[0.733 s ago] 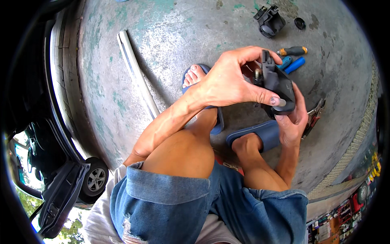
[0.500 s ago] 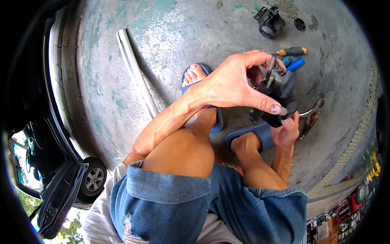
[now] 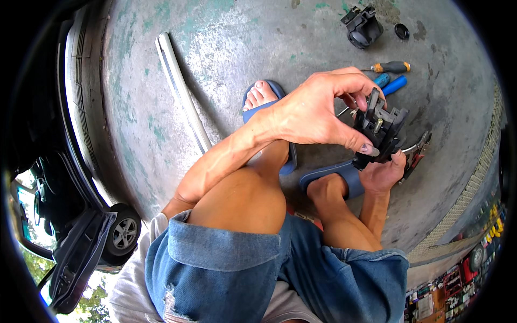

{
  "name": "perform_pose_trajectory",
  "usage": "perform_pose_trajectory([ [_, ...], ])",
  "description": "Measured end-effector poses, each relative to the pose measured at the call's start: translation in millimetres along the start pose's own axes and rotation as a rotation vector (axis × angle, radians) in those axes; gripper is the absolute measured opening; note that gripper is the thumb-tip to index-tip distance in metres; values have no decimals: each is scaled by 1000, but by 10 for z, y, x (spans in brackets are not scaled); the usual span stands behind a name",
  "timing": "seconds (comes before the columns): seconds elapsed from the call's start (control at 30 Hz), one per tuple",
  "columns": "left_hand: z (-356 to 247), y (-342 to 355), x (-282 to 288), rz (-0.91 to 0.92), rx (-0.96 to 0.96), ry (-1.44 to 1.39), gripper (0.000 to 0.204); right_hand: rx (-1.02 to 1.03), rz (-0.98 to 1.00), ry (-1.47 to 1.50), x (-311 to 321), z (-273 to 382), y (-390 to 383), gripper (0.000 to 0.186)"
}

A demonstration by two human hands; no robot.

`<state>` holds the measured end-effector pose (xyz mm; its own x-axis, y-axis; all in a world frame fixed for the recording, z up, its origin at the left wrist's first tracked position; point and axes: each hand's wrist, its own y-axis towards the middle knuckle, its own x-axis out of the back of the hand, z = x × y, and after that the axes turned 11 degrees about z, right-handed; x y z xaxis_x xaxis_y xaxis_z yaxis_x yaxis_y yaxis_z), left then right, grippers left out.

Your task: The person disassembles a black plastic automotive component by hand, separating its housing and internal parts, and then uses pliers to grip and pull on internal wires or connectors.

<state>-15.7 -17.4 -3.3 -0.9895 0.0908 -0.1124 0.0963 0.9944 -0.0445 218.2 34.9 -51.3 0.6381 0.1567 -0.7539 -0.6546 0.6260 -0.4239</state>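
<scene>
A black mechanical part (image 3: 389, 125) with a thin metal pin sticking up from its middle is held between my two hands above the floor. My left hand (image 3: 315, 110) reaches across from the left, thumb on the part's near side and fingers curled over its far side. From below, my right hand (image 3: 382, 171) grips the part's near edge with its thumb; its other fingers are mostly hidden. Just beyond the part lie an orange-and-black screwdriver (image 3: 392, 67), a teal handle (image 3: 382, 80) and a blue handle (image 3: 395, 86).
A tool with curved metal and red parts (image 3: 414, 156) lies right of my right hand. Farther off are a black plastic housing (image 3: 362, 28) and a black round cap (image 3: 402, 31). A long pale bar (image 3: 182, 89) lies left. My sandalled feet flank the work; a car wheel (image 3: 125, 234) stands far left.
Both hands have shifted slightly right with the black part. The part has turned, so its pin and open side now show more clearly.
</scene>
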Motion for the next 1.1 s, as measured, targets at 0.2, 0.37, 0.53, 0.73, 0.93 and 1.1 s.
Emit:
perform_pose_trajectory([
  [0.2,-3,3,-14,-21,18,40,63,-22,56,3,126,-6,-11,69],
  [0.37,20,-13,-8,-42,47,55,62,-80,-50,-40,104,-50,24,69],
  [0.53,14,31,-24,-42,56,45,60,-107,37,-101,47,19,21,69],
  [0.73,4,11,-24,-54,79,48,60,-163,107,-94,41,4,38,71],
  [0.93,17,9,-25,-55,76,81,62,-127,39,-102,85,-25,40,69],
  [1.1,9,7,-13,-36,-17,163,64,-73,-66,-74,151,-38,25,62],
])
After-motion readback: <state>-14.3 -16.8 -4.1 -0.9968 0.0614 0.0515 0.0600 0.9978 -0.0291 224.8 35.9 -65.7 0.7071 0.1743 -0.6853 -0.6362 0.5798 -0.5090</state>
